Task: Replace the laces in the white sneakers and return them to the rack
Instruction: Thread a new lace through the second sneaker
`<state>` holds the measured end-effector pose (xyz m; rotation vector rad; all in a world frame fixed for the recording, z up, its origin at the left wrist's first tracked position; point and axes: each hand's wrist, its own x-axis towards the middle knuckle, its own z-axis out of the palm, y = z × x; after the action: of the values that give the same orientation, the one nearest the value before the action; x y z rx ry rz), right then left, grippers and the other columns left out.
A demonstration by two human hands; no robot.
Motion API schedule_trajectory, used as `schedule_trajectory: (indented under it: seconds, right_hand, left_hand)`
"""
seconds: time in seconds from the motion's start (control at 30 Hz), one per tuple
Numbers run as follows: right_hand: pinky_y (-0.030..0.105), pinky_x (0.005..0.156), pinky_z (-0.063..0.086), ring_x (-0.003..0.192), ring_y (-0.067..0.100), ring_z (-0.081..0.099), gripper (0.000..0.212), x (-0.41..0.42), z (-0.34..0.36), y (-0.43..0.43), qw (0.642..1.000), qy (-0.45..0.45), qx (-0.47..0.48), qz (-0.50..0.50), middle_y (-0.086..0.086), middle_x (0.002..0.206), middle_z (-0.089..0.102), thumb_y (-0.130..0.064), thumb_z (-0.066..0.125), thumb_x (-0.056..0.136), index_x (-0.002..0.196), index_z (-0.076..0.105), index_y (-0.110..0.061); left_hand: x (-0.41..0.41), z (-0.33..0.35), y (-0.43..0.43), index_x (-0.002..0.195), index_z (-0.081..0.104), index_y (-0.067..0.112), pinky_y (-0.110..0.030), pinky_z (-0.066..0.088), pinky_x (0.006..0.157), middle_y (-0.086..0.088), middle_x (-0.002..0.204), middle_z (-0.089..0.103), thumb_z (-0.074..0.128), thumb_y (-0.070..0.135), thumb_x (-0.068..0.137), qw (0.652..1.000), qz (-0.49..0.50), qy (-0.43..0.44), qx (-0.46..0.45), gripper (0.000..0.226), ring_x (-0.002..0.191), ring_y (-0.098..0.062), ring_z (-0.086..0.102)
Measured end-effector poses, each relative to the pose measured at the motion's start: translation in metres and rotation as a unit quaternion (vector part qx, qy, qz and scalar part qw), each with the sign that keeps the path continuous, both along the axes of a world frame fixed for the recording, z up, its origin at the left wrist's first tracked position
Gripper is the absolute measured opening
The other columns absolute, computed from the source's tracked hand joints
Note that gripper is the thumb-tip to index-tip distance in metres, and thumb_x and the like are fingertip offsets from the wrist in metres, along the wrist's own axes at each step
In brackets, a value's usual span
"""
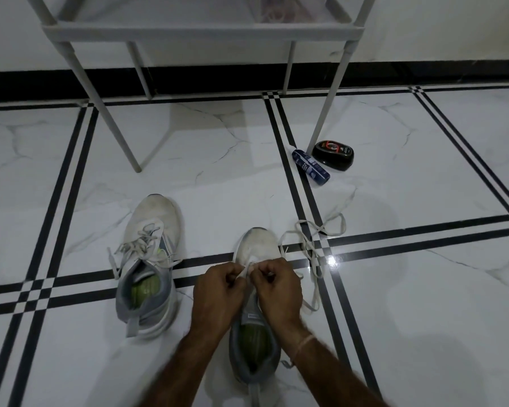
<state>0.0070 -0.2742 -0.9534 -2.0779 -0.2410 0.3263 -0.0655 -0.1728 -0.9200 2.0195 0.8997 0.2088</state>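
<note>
The near sneaker [257, 242] sits on the floor [423, 289] straight in front of the person, heel toward them and toe pointing at the rack [200, 30]. That puts the eyelets directly under both hands, where they can be seen and reached at once. The left hand [218, 292] and right hand [279, 287] meet over the front of the tongue. The fingers [236, 274] of each are curled tight, and a short stretch of white lace [249, 267] is pinched between the two hands. Holding it this close to the lowest eyelets suggests the lace is being fed or evened there, at the start of the lacing; which hole it goes through is hidden by the knuckles.

More lace [315, 248] lies in loose loops on the floor just right of the toe. It is out of the way but within reach, though I cannot tell whether it is the tail of the pinched lace or a separate one.

The other sneaker [150, 259] stands well apart to the left, parked parallel with its own lace threaded but slack (its ends trail onto the tiles).

A blue bottle [310, 165] and a black tin [332, 152] lie by the rack's right front leg, set aside from the work. Both shoes remain off the rack, so most of the task looks to be ahead.
</note>
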Motion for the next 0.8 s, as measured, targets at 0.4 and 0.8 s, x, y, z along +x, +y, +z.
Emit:
schedule_trajectory:
  seconds: [0.4, 0.8]
  right_hand:
    - [0.018, 0.080, 0.051, 0.088, 0.003, 0.064, 0.016, 0.007, -0.008, -0.005, 0.996, -0.038, -0.028, 0.079, -0.013, 0.096, 0.070, -0.010, 0.076, 0.088, 0.097, 0.076, -0.023]
    - [0.000, 0.082, 0.041, 0.096, 0.003, 0.060, 0.015, 0.008, -0.002, -0.003, 0.990, -0.071, -0.056, 0.105, -0.008, 0.110, 0.063, -0.014, 0.076, 0.090, 0.104, 0.074, -0.019]
  left_hand:
    - [0.002, -0.014, 0.004, 0.082, 0.072, 0.028, -0.042, 0.062, 0.068, 0.010, 0.073, 0.072, 0.074, 0.012, 0.085, 0.993, 0.071, -0.054, -0.081, 0.017, 0.069, -0.010, 0.070]
    - [0.020, 0.010, 0.047, 0.092, 0.061, 0.003, -0.038, 0.063, 0.072, -0.010, 0.081, 0.072, 0.047, 0.002, 0.102, 0.890, 0.253, -0.192, -0.328, 0.017, 0.070, -0.021, 0.072]
